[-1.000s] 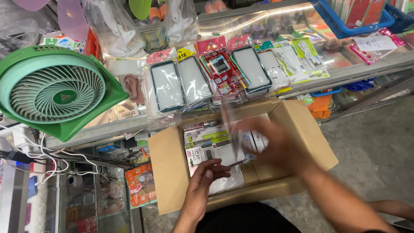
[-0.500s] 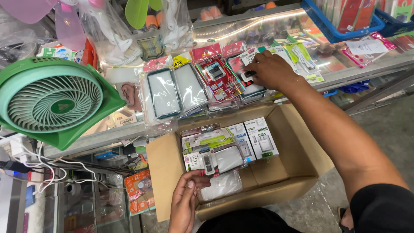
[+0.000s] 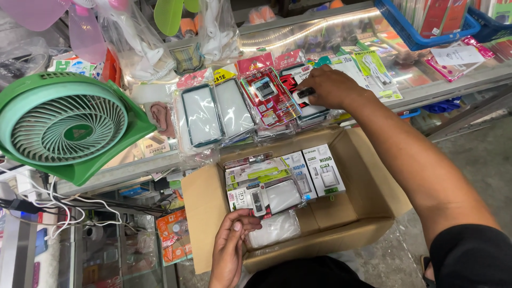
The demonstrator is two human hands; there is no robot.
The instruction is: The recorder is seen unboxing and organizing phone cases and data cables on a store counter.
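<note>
Here the right hand (image 3: pixel 332 85) pinches a small black flat gadget (image 3: pixel 305 93) on the glass counter (image 3: pixel 458 80); the left hand (image 3: pixel 230 246), fingers loosely apart, rests inside the open brown cardboard box (image 3: pixel 368 208).

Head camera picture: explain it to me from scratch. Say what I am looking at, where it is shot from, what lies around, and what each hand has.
No machine here: a person works with two bare hands, and one camera on their head looks down at them. The right hand reaches up to a glass shop counter and pinches a small dark item, too small to identify, over a stack of packaged phone cases. The left hand rests on the near edge of an open cardboard box, touching a clear plastic packet; whether it grips the packet is unclear. Inside the box lie small white cartons and blister packs. On the counter's left stands a green fan; a blue basket sits top right.
</note>
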